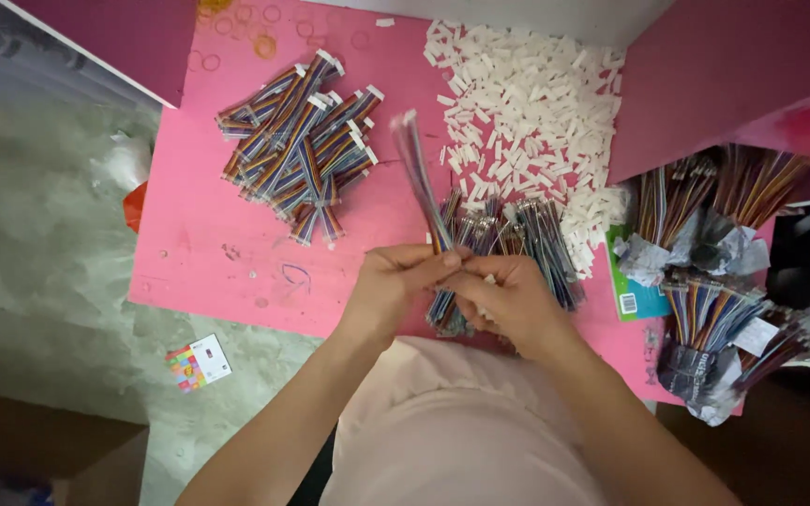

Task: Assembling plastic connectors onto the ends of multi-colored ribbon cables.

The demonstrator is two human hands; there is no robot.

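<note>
My left hand and my right hand meet over the near edge of a pink table. Both pinch the near end of a multicoloured ribbon cable that sticks up and away from me, blurred. Under my hands lies a loose bundle of the same cables. A heap of small white plastic connector housings lies beyond it.
A pile of finished cables with white ends lies at the table's left. Bundles of cables wrapped in paper fill the right side. Pink panels stand at the back. A small printed card lies on the grey floor.
</note>
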